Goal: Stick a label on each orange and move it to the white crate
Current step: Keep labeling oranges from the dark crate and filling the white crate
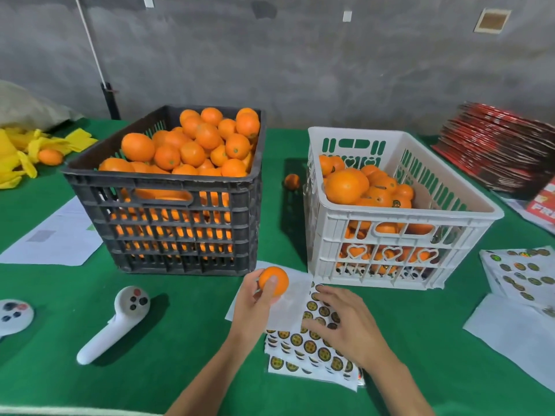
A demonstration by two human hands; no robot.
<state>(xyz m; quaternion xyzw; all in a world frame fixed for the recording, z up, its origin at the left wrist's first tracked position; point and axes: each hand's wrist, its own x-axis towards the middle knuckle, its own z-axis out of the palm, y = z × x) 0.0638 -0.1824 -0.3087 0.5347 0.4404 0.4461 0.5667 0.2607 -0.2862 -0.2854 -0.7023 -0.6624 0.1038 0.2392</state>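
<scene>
Gripping a small round orange [273, 280] in the left hand [255, 307], right hand [342, 322] flat-fingered on the glossy round-sticker sheet [312, 349] — possibly risking a creased label.

— What's your green felt-covered table [180, 379] carrying?
— You've a black slatted plastic crate [168, 223], a white plastic crate [387, 253], round-label sticker sheets [312, 352], a white handheld controller [117, 322], one loose orange [292, 181] between your crates.
</scene>
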